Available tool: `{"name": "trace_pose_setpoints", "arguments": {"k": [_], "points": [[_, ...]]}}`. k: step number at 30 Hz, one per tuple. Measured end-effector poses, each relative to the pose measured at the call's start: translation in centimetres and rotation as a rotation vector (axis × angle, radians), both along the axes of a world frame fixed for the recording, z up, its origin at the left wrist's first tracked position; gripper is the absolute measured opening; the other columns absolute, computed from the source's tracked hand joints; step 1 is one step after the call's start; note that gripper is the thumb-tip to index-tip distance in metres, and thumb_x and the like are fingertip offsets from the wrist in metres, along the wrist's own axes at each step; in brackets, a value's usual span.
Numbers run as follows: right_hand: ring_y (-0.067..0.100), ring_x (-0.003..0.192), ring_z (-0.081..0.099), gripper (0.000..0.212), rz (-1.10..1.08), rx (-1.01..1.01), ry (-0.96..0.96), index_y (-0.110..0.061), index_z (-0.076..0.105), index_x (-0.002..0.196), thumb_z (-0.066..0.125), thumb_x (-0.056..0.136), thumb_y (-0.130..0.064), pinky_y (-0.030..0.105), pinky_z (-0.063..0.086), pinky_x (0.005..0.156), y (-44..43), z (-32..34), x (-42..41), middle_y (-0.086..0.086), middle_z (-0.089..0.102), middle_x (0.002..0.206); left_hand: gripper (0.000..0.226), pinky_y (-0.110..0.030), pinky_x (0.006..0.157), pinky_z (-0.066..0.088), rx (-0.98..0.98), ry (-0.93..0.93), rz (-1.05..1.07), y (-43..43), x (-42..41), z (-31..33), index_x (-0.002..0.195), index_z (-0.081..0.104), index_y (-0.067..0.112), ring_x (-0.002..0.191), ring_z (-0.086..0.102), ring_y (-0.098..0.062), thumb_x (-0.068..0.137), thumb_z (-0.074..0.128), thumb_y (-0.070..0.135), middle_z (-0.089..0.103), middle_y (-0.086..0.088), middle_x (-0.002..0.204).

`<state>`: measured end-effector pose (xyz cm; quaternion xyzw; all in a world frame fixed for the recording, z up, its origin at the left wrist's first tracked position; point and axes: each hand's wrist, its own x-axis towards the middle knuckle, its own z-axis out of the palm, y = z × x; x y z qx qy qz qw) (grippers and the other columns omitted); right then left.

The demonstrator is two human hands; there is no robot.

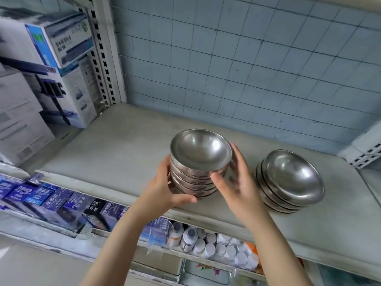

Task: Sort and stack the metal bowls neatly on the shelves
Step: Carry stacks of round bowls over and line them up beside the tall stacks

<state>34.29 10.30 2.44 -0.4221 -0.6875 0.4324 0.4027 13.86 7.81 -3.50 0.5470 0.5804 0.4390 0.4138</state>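
Holding the stack of bowls point(193, 180) between both hands, you have it at the front part of the grey shelf point(123, 153), left of centre.

Look of it: plain steel, dull shine, several bowls nested mouth-up. The top bowl point(201, 149) shows its whole hollow, with a soft glare on the right inner wall. Rims below it sit in tight, even bands.

Hard to read: the exact bowl count, since your palms cover both flanks. The base of the stack is hidden behind your left thumb, so you cannot tell whether it rests on the shelf or hangs just above it. Your right fingers are smeared by blur.

Hands: left hand point(165, 182) grips the left flank, thumb hooked under the front bottom edge. Right hand point(239, 182) clasps the right flank, thumb on the front rims, forefinger up beside the top rim. Both forearms enter from below.

A second stack point(288, 182) of like bowls sits on the same shelf to the right, leaning a little, apart from your right hand. Boxes point(61, 79) stand at far left. Blue cartons point(51, 199) and white bottles point(208, 244) fill the tier below. The tiled wall point(247, 69) is behind.
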Motion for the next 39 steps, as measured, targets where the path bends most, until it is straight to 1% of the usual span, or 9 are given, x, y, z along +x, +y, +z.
{"name": "trace_pose_setpoints", "arguments": {"k": [4,11,14,16,22,25,35,37,39], "points": [[-0.003,0.139,0.036,0.093,0.039,-0.053,0.155,-0.036,0.027,0.15,0.068,0.074,-0.068,0.024,0.034,0.112,0.3,-1.3,-0.3,-0.022,0.039,0.151,0.119,-0.019,0.098,0.047,0.014,0.031,0.002,0.0,0.0,0.0,0.142,0.03,0.024,0.112,0.06,0.002,0.044,0.091,0.054,0.061,0.01,0.126],[-0.002,0.134,0.044,0.071,0.032,-0.036,0.177,-0.036,0.037,0.143,0.07,0.082,-0.052,0.014,0.039,0.102,0.0,-1.3,0.1,-0.023,0.048,0.145,0.117,-0.033,0.101,0.049,0.026,-0.018,-0.028,-0.3,0.0,0.2,0.142,0.033,0.025,0.116,0.059,-0.003,0.046,0.093,0.054,0.061,0.01,0.126],[-0.003,0.134,0.044,0.066,0.031,-0.029,0.172,-0.036,0.035,0.145,0.067,0.086,-0.037,0.012,0.039,0.102,-0.5,-1.0,0.4,-0.024,0.047,0.145,0.113,-0.016,0.091,0.05,0.028,-0.068,-0.023,-0.9,0.4,0.9,0.143,0.035,0.023,0.112,0.06,0.002,0.048,0.094,0.039,0.062,0.012,0.123],[-0.007,0.132,0.043,0.072,0.031,-0.027,0.166,-0.037,0.03,0.149,0.065,0.086,-0.037,0.012,0.039,0.102,-1.1,-0.3,0.9,-0.029,0.045,0.145,0.11,-0.01,0.089,0.047,0.049,-0.085,-0.009,-1.8,1.0,1.6,0.142,0.037,0.027,0.112,0.059,0.004,0.048,0.093,0.042,0.063,0.018,0.121],[-0.007,0.133,0.042,0.084,0.041,0.018,0.153,-0.047,0.026,0.149,0.066,0.078,-0.063,0.041,0.04,0.111,-4.4,3.0,3.8,-0.03,0.039,0.149,0.115,-0.028,0.102,0.047,0.156,-0.087,0.024,-5.2,4.0,3.9,0.143,0.039,0.023,0.119,0.059,-0.006,0.046,0.09,0.058,0.064,0.017,0.123],[-0.005,0.135,0.041,0.082,0.045,0.028,0.161,-0.054,0.026,0.147,0.066,0.076,-0.065,0.054,0.04,0.109,-6.3,4.4,6.5,-0.03,0.039,0.149,0.115,-0.029,0.101,0.047,0.199,-0.073,0.015,-6.7,6.6,5.4,0.143,0.04,0.024,0.118,0.059,-0.005,0.045,0.088,0.062,0.064,0.019,0.123],[-0.02,0.125,0.042,0.087,-0.017,-0.015,0.126,-0.068,0.015,0.14,0.063,0.068,-0.076,0.054,0.04,0.11,-14.7,6.3,23.8,-0.05,0.035,0.137,0.113,-0.03,0.097,0.051,0.205,-0.092,-0.059,-13.1,23.1,7.0,0.139,0.043,0.026,0.113,0.063,-0.006,0.043,0.09,0.06,0.066,0.015,0.12],[-0.017,0.127,0.042,0.089,-0.057,-0.019,0.127,-0.069,0.015,0.14,0.064,0.066,-0.078,0.055,0.039,0.109,-16.6,6.4,28.1,-0.047,0.034,0.141,0.112,-0.033,0.1,0.049,0.198,-0.092,-0.098,-14.1,27.5,6.9,0.141,0.042,0.028,0.115,0.062,-0.008,0.044,0.092,0.055,0.066,0.013,0.121],[-0.009,0.132,0.042,0.092,-0.095,-0.023,0.154,-0.066,0.016,0.142,0.067,0.066,-0.076,0.056,0.039,0.109,-18.3,6.4,32.5,-0.039,0.033,0.147,0.108,-0.025,0.096,0.05,0.202,-0.097,-0.148,-14.8,31.8,7.0,0.14,0.043,0.028,0.113,0.062,-0.006,0.046,0.093,0.048,0.067,0.014,0.118]]}}
